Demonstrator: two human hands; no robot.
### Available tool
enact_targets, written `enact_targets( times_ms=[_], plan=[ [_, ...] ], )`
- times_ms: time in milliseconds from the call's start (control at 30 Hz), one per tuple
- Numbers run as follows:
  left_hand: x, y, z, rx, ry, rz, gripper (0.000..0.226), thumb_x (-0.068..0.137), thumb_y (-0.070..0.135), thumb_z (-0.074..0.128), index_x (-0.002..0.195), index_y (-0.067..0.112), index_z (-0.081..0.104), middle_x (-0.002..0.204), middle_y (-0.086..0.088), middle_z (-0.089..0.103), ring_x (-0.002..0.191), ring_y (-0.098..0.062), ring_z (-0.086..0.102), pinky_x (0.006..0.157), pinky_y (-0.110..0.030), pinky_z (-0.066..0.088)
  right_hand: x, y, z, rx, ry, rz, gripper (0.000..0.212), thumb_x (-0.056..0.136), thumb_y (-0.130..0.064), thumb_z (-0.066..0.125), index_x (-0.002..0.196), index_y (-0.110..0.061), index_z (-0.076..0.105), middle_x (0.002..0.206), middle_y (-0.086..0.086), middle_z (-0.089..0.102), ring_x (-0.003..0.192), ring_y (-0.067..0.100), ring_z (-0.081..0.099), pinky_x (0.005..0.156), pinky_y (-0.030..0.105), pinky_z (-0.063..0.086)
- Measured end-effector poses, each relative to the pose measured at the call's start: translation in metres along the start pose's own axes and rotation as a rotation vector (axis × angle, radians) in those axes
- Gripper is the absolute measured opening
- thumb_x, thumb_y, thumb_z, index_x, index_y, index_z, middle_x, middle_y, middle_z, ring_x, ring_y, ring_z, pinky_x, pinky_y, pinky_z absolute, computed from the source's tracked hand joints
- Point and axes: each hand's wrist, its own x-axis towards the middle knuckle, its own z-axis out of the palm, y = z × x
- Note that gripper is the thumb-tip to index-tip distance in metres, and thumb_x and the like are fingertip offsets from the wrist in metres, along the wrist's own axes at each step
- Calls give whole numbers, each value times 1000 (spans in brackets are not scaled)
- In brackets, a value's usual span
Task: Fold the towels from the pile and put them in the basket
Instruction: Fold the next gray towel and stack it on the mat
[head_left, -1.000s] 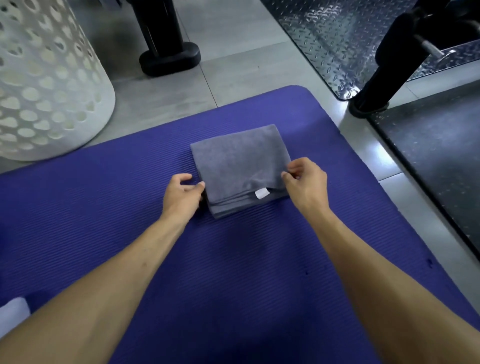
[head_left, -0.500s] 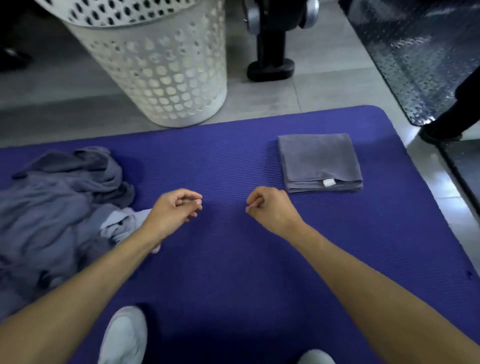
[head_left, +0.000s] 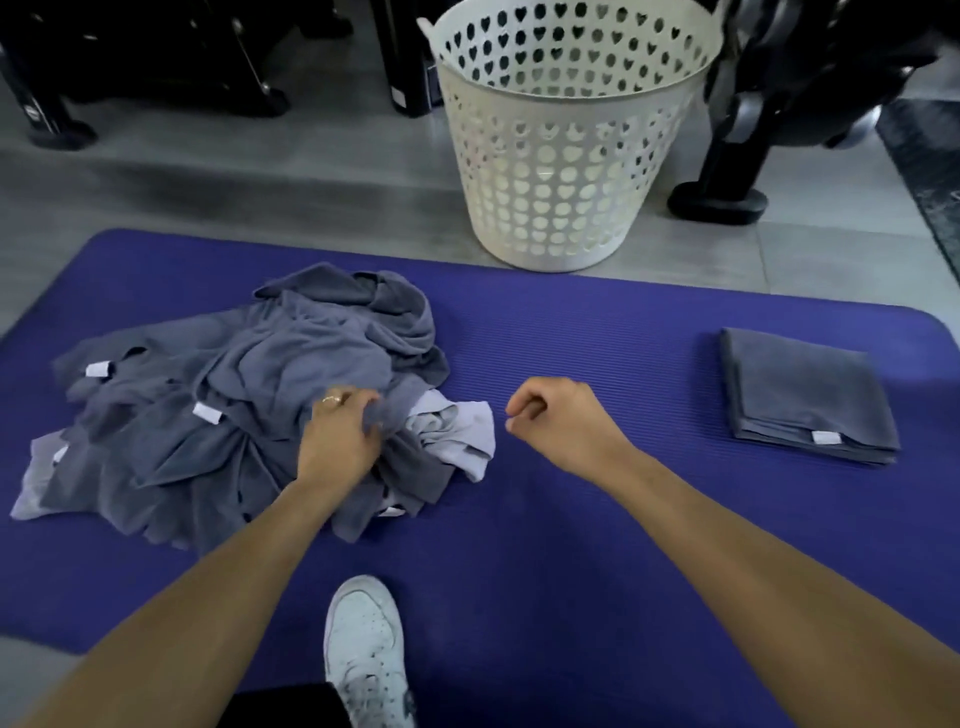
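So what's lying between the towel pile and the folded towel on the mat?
In the head view, only the right hand, loosely curled and holding nothing, over bare purple mat between the pile and the folded towel.

A grey tiled floor (head_left: 260, 208) fills the room, with faint grout lines showing at 3 o'clock. A purple ribbed exercise mat (head_left: 571, 545) lies across it, covering the middle and the whole 6 o'clock half of the view; its rounded corners show at 9 and 3 o'clock. Along 11 and 12 o'clock stand the dark legs and frames of black gym equipment (head_left: 156, 62), blurred in shadow. At 2 o'clock a black machine stand (head_left: 719, 200) rests on a rounded foot. At the far 3 o'clock edge runs a strip of dark floor plate (head_left: 930, 171). Light is soft and even.
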Motion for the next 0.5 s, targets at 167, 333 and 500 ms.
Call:
enact_targets(
  times_ms=[167, 333, 500],
  plan=[
    [26, -14, 7, 92, -239, -65, 70, 92, 26, 65, 151, 25, 29, 158, -14, 15, 142, -37, 23, 107, -49, 39, 18, -23, 30, 45, 33, 15, 4, 89, -17, 69, 88, -21, 68, 76, -11, 66, 62, -7, 58, 52, 8, 42],
    [40, -42, 11, -99, -139, -82, 33, 88, 20, 64, 120, 14, 65, 115, -14, 62, 109, -31, 59, 91, -38, 50, 10, -18, 47, 33, 12, 88, 4, 89, -16, 70, 88, -20, 68, 78, -11, 66, 64, -12, 58, 56, 6, 43],
    [31, -20, -26, -541, -68, -43, 14, 92, 5, 63, 86, 12, 72, 74, -4, 69, 69, -11, 64, 75, -29, 55, -15, -17, 37, 51, 38, 153, 10, 88, -18, 71, 83, -25, 67, 76, -11, 68, 64, -6, 61, 58, 9, 45]
  ],
)
